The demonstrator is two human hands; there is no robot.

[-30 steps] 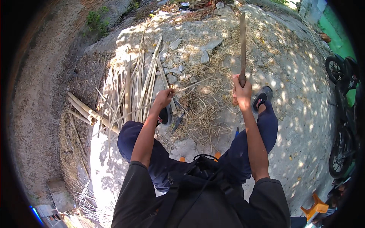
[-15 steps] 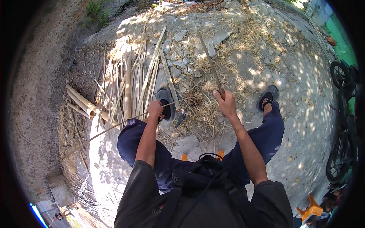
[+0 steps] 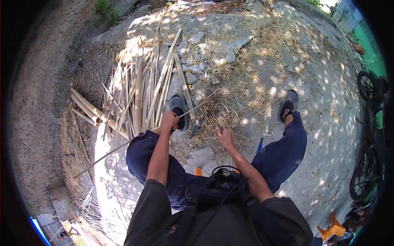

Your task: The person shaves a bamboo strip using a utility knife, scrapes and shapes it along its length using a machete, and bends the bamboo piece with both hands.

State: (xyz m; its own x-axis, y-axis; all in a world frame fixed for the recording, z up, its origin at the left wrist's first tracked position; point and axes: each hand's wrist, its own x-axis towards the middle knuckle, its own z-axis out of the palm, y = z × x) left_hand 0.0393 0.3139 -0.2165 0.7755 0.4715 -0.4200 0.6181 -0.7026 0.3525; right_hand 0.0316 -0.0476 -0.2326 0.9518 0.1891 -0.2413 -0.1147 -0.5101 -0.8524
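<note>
A long, thin bamboo strip [image 3: 107, 154] runs slantwise from the lower left, over my left thigh, to the ground between my feet. My left hand [image 3: 168, 121] is closed on it near my left shoe. To the right, my right hand [image 3: 225, 139] is closed around the dark handle of a long knife [image 3: 221, 128]; its blade is hardly visible at this angle. Below the hands, curly bamboo shavings [image 3: 230, 108] cover the concrete. A dark, pointed tool [image 3: 196, 128] lies beside my left shoe.
Split bamboo strips [image 3: 164, 78] lie piled ahead on the left, with bamboo poles [image 3: 92, 107] beside them. Broken stones [image 3: 195, 69] are scattered farther forward. A blue object [image 3: 260, 144] shows beside my right leg. Motorcycles [image 3: 365, 135] stand at the right, near an orange stool [image 3: 333, 227].
My right hand has come down and left, nearer my body, and the knife's blade no longer points forward. The bamboo strip has shifted slightly, its far end tilting upward.
</note>
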